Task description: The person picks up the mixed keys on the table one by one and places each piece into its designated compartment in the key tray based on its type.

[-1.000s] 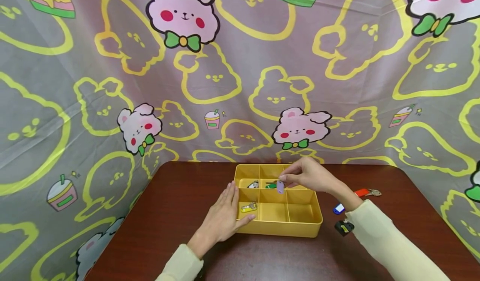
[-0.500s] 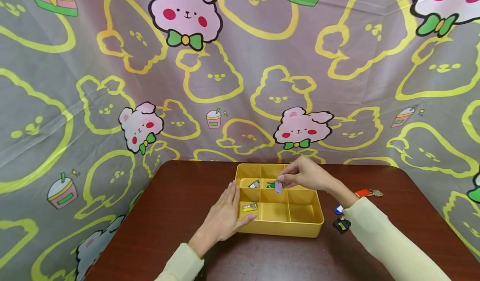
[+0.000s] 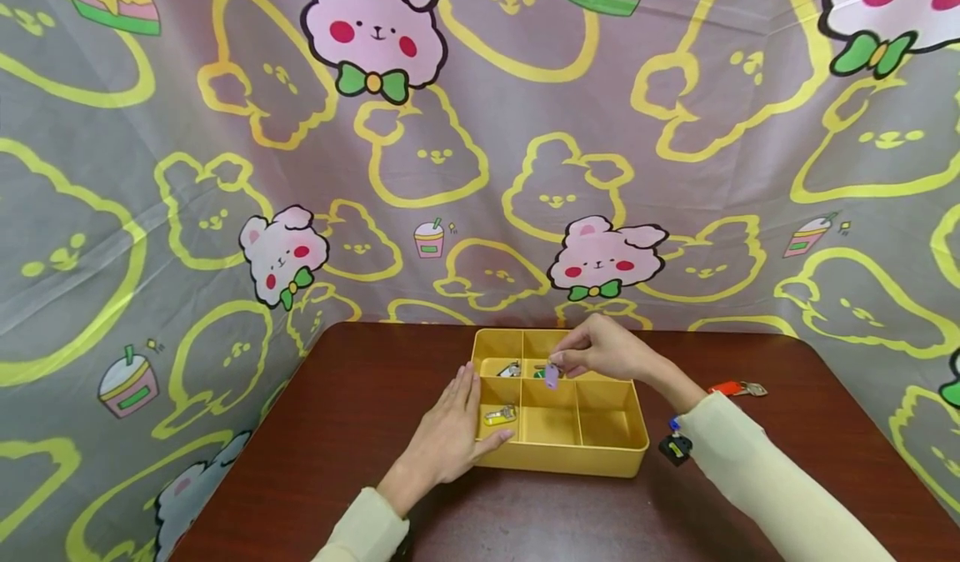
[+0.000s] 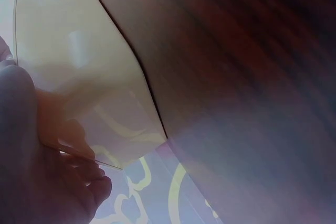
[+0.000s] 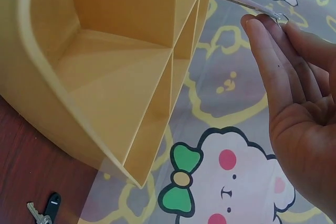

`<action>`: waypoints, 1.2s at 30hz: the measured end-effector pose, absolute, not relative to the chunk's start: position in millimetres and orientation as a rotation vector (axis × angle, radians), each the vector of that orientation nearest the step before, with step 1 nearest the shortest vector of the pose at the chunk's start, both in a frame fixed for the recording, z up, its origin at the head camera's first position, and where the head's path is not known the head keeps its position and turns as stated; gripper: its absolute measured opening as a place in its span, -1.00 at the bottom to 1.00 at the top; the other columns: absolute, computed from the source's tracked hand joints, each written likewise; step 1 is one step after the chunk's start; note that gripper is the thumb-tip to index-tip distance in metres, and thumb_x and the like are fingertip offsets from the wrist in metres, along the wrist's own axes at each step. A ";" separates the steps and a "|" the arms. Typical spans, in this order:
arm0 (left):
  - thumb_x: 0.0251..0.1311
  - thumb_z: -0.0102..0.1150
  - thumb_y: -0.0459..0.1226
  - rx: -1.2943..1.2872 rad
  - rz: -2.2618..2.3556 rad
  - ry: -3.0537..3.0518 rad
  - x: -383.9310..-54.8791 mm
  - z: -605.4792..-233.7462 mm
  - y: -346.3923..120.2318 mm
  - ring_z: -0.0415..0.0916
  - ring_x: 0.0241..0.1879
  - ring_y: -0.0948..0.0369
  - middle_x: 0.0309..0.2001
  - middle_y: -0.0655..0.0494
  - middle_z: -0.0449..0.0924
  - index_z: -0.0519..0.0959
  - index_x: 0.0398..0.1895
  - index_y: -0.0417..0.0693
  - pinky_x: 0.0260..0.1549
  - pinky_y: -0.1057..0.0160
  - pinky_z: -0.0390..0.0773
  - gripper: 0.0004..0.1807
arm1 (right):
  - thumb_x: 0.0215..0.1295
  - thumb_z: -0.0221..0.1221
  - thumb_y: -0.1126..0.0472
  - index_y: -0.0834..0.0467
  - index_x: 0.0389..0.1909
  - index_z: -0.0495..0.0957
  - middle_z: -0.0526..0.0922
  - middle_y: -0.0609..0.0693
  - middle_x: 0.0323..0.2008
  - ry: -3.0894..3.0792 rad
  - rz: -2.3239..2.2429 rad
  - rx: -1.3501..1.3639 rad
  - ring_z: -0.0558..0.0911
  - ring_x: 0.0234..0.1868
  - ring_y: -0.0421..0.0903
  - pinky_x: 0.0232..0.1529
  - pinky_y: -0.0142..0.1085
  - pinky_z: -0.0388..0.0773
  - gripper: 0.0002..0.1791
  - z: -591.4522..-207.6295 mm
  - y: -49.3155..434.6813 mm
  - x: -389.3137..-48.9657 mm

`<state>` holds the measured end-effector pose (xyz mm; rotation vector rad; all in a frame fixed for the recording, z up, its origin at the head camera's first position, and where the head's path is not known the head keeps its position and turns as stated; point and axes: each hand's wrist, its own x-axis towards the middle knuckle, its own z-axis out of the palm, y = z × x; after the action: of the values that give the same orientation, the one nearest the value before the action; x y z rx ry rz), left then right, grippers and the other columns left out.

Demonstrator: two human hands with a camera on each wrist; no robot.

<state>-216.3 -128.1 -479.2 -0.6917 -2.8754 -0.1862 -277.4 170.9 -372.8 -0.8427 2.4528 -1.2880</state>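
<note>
My right hand [image 3: 611,353] pinches a small purple key tag [image 3: 552,376] by its ring, fingertips together, above the divider between the rows of a yellow compartment box [image 3: 562,459]. The right wrist view has the tag [image 5: 244,2] edge-on, jutting from the fingertips. My left hand [image 3: 444,429] rests against the box's left side, fingers extended, thumb along the near left rim. In the box lie a yellow-tagged key [image 3: 500,415] at front left, a white-and-black key tag [image 3: 509,369] behind it, and a green key tag [image 3: 539,372] at back middle, partly hidden.
Right of the box lie a red-tagged key [image 3: 738,388], a black-tagged key [image 3: 675,448] and a blue tag [image 3: 674,426] mostly behind my right sleeve. A patterned cloth [image 3: 480,170] hangs behind the brown table [image 3: 360,378].
My right hand has shifted slightly left with the purple key tag. Its sleeve now covers more of the blue tag. The left hand stays in place on the box.
</note>
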 end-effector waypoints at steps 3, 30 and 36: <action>0.44 -0.24 0.45 -0.688 -0.185 -2.886 -215.9 -478.9 -128.1 -0.10 0.71 -0.10 0.70 -0.29 -0.15 0.05 0.64 -0.38 0.65 -0.01 0.15 0.15 | 0.51 0.24 0.25 0.31 -0.12 0.79 0.86 0.18 -0.21 2.439 -1.293 -0.861 0.85 -0.15 0.12 -0.09 -0.06 0.81 -0.78 -374.4 169.6 -278.6; 0.45 -0.20 0.43 -0.690 -0.192 -2.864 -216.9 -480.5 -127.1 -0.07 0.70 -0.12 0.69 -0.31 -0.09 0.08 0.63 -0.39 0.64 -0.02 0.18 0.14 | 0.48 0.26 0.27 0.29 -0.13 0.82 0.86 0.18 -0.20 2.424 -1.240 -0.928 0.84 -0.16 0.20 -0.14 -0.13 0.82 -0.80 -390.9 160.9 -281.5; 0.45 -0.20 0.43 -0.688 -0.203 -2.869 -216.0 -480.7 -127.4 -0.08 0.71 -0.11 0.70 -0.29 -0.12 0.06 0.64 -0.39 0.64 -0.02 0.18 0.14 | 0.49 0.26 0.26 0.26 -0.17 0.83 0.87 0.16 -0.21 2.447 -1.198 -0.934 0.84 -0.17 0.23 -0.18 -0.21 0.82 -0.80 -390.7 156.6 -280.9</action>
<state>-216.0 -127.4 -480.7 -0.6878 -2.8686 -0.2034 -280.9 156.6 -390.7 -0.9336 2.4466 -1.1980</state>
